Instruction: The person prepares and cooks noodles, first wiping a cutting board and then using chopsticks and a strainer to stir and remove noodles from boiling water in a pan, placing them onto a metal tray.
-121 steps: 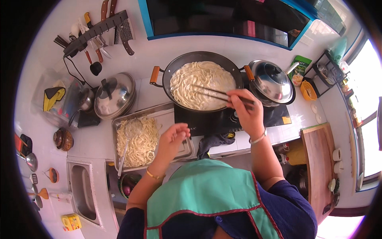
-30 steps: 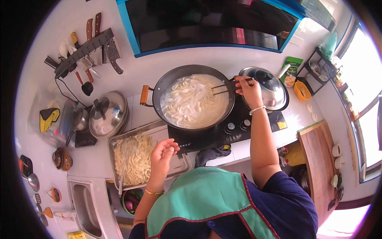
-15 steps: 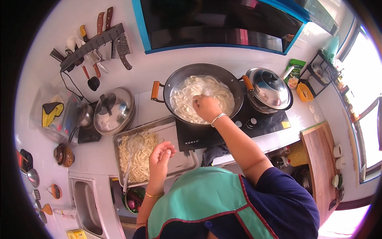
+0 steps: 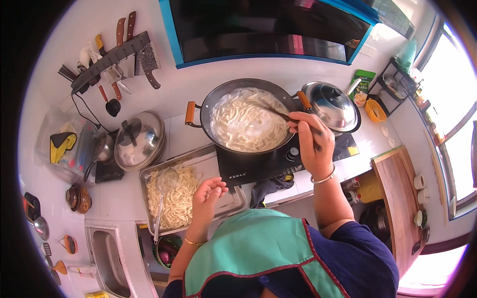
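The right hand [image 4: 314, 144] grips long chopsticks [image 4: 278, 113] dipped into the noodle wok [image 4: 248, 116]; the left hand [image 4: 208, 196] hovers half-curled, empty, over the steel tray [image 4: 226, 201].

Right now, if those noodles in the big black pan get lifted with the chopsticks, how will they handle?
Probably floppy: the noodles lie in loose, curling strands in the pan. Likely slippery too, since they look wet and glossy in pale liquid. The right hand holds thin chopsticks, so long strands may well drape and slide off.

One wok [image 4: 218, 107], one tray [image 4: 233, 201], two lids [image 4: 139, 139], one strainer [image 4: 166, 181]
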A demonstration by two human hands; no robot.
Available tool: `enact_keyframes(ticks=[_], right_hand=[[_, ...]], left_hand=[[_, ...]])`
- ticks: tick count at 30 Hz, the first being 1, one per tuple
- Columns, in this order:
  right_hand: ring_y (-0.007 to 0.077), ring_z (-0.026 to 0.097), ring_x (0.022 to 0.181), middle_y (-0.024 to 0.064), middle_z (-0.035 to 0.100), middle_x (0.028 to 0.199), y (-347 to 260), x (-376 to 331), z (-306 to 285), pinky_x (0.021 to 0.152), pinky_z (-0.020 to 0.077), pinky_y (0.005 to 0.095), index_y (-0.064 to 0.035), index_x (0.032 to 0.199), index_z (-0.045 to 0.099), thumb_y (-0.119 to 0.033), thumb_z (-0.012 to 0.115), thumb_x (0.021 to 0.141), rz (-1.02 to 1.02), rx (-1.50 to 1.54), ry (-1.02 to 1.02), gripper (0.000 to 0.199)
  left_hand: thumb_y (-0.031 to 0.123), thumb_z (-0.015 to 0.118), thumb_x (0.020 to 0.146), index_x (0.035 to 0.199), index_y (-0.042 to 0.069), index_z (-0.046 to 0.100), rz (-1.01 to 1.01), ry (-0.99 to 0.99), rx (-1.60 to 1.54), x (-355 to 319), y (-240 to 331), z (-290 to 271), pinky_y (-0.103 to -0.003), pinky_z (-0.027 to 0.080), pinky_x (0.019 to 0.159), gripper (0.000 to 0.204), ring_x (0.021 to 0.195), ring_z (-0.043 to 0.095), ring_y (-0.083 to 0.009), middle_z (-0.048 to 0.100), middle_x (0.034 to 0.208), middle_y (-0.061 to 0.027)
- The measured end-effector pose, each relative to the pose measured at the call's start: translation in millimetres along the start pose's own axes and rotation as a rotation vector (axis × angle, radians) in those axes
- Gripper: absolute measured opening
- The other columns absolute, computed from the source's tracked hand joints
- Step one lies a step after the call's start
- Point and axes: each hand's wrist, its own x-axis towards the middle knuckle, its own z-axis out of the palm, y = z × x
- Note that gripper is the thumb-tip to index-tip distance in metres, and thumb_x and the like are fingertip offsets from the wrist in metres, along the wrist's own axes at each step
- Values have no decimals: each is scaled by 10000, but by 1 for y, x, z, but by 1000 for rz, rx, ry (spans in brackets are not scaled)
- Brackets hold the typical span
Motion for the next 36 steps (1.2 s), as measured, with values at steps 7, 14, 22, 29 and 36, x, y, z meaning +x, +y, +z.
enact_keyframes(ticks=[7,14,22,29,36], right_hand=[[308,612,692,140,619,818,20,-47,1,614,499,356,-24,945,615,5,564,769,-129,-142,-125,185],[320,623,851,135,596,1050,22,-83,25,715,534,381,-87,1071,587,-33,617,733,-167,-73,-298,343],[254,566,847,80,544,910,24,-130,28,690,500,348,-91,890,568,-134,572,670,-445,-128,-638,223],[241,556,824,58,538,865,24,-130,35,656,492,330,-99,831,555,-146,578,648,-475,-96,-662,190],[233,569,760,60,531,821,21,-129,40,613,501,325,-105,785,554,-143,587,643,-463,-90,-670,151]], left_hand=[[45,501,908,1154,5,527,-25,-146,-38,6,-8,24,-275,491,804,251,906,603,-150,606,1018,-83],[290,528,927,1203,26,511,-268,-245,-375,25,24,57,-356,495,843,382,988,589,-190,598,1095,-96],[261,547,889,1119,49,561,-711,-249,-806,12,-21,81,-382,427,950,313,1078,531,-249,571,1139,-148],[223,549,890,1025,58,576,-634,-157,-794,7,-20,81,-320,469,815,215,910,575,-183,594,964,-60],[238,542,895,1008,38,573,-601,-114,-733,4,-17,78,-296,461,807,232,899,569,-163,592,945,-58]])
